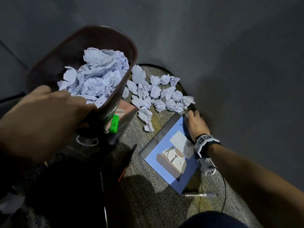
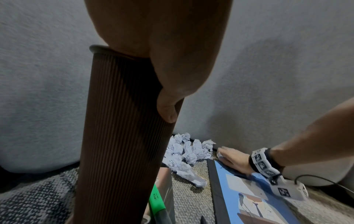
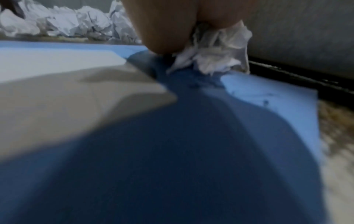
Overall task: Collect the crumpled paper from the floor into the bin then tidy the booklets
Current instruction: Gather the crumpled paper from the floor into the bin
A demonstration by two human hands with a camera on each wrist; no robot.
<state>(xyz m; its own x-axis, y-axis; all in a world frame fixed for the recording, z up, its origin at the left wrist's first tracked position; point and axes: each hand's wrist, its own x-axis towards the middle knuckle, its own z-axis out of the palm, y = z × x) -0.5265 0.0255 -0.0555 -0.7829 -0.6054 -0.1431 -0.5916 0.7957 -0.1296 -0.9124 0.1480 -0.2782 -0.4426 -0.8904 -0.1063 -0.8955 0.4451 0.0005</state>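
A grey wall (image 1: pixel 213 38) rises behind a speckled carpet floor (image 1: pixel 148 195), which carries everything else. The brown ribbed bin (image 1: pixel 105 40) is tilted over the left part of the floor, its mouth turned toward the camera and heaped with crumpled paper; the left hand (image 1: pixel 49 111) grips its near rim, fingers hooked inside and thumb pressed on the ribbed outside wall, as the left wrist view shows. To the right lies a blue booklet (image 1: pixel 166 163) with a drawn figure at a lectern on its cover, flat on the floor with its far corner close to the wall. A dark booklet (image 1: pixel 85 145) lies partly under the bin. Between bin and wall, a pile of crumpled paper (image 1: pixel 156 94) sits on the floor along the wall's foot. The right hand (image 1: pixel 195 124) is over the blue booklet's far corner, fingers curled round one crumpled paper ball (image 3: pixel 216 50) which the right wrist view shows in its grasp. A green highlighter (image 1: pixel 114 125) lies just beside the bin's lower wall, and a silver pen (image 1: pixel 199 194) lies at the blue booklet's near corner.
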